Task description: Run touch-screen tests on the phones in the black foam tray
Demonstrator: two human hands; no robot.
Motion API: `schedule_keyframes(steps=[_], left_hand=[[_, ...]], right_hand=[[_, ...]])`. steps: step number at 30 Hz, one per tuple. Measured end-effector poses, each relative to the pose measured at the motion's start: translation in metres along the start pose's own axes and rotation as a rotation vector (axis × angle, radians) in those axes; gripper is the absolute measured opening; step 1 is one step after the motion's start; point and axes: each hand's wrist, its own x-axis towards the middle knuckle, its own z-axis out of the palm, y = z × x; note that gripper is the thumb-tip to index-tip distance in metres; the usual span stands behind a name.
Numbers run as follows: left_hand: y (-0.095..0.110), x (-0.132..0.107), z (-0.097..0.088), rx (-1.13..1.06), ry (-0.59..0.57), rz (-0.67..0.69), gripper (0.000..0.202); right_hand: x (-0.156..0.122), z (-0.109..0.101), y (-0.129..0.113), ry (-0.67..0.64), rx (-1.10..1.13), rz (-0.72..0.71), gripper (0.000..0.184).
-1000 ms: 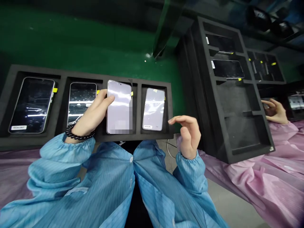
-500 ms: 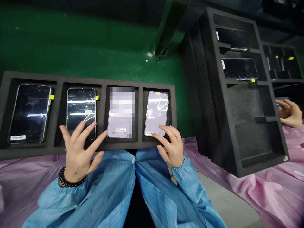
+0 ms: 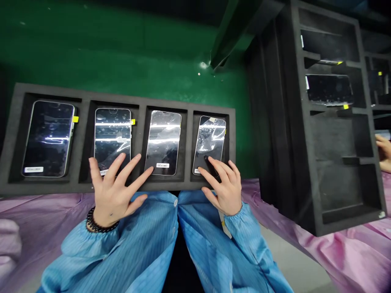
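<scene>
The left hand [image 3: 114, 193] is spread wide and the right hand [image 3: 225, 189] is lightly bent; neither grips anything. Right fingers seem to rest on a small phone [image 3: 210, 138]. The left pointing finger is at a second phone [image 3: 163, 142], its neighbours over a third phone [image 3: 112, 130]. All sit in a black tray [image 3: 171, 185]. The step looks like touching the phones; the next touch calls for gentle fingertips. Past them is a green table [image 3: 122, 61].

We see the second phone [image 3: 112, 138], third phone [image 3: 163, 146] and fourth phone [image 3: 210, 136] from the left lying face up, dark-screened and glare-streaked, in separate compartments of the black tray [image 3: 187, 146].
</scene>
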Motion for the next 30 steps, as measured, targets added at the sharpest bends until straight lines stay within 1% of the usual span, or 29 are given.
schedule_keyframes(steps=[1, 2, 4, 6, 7, 8, 11, 13, 17, 19, 22, 23, 27, 28, 30], left_hand=[[-0.001, 0.000, 0.001, 0.028, 0.017, 0.015, 0.066], [-0.001, 0.000, 0.003, 0.061, 0.060, 0.047, 0.067], [-0.002, 0.001, 0.004, 0.160, 0.149, 0.145, 0.065], [-0.001, 0.003, 0.005, 0.269, 0.180, 0.236, 0.059], [0.000, 0.005, 0.005, 0.304, 0.172, 0.264, 0.058], [0.001, 0.007, 0.005, 0.315, 0.172, 0.282, 0.058], [0.002, 0.011, 0.004, 0.253, 0.246, 0.329, 0.064], [0.002, 0.013, 0.003, 0.237, 0.273, 0.359, 0.065], [0.003, 0.012, 0.001, 0.335, 0.170, 0.352, 0.058], [0.003, 0.011, 0.001, 0.314, 0.172, 0.336, 0.061], [0.003, 0.011, 0.001, 0.248, 0.224, 0.336, 0.064], [0.003, 0.011, 0.001, 0.255, 0.223, 0.335, 0.064], [0.003, 0.009, 0.001, 0.329, 0.155, 0.314, 0.059], [0.003, 0.008, 0.002, 0.318, 0.148, 0.304, 0.059], [0.003, 0.007, 0.002, 0.259, 0.175, 0.278, 0.061]], right_hand=[[0.000, 0.000, 0.000, 0.011, 0.005, 0.003, 0.045], [0.000, 0.000, 0.000, 0.027, 0.014, 0.003, 0.046], [0.000, 0.000, -0.001, 0.039, 0.019, 0.000, 0.046], [0.000, 0.000, -0.001, 0.016, 0.003, -0.007, 0.044], [0.000, 0.000, -0.001, 0.005, 0.000, -0.007, 0.045], [-0.001, 0.000, -0.001, 0.002, 0.004, -0.005, 0.045], [-0.001, 0.000, -0.001, 0.042, 0.052, 0.004, 0.047], [0.000, 0.000, -0.001, 0.051, 0.057, 0.004, 0.048], [-0.001, 0.001, -0.001, 0.005, 0.013, -0.003, 0.048], [-0.002, 0.002, -0.001, 0.017, 0.030, 0.006, 0.048], [-0.003, 0.003, 0.001, 0.056, 0.068, 0.009, 0.051], [-0.003, 0.004, 0.001, 0.056, 0.068, 0.005, 0.051], [-0.003, 0.003, 0.000, 0.004, 0.025, 0.001, 0.044], [-0.003, 0.003, 0.000, 0.005, 0.028, 0.005, 0.043], [-0.003, 0.003, 0.000, 0.034, 0.056, 0.017, 0.043]])
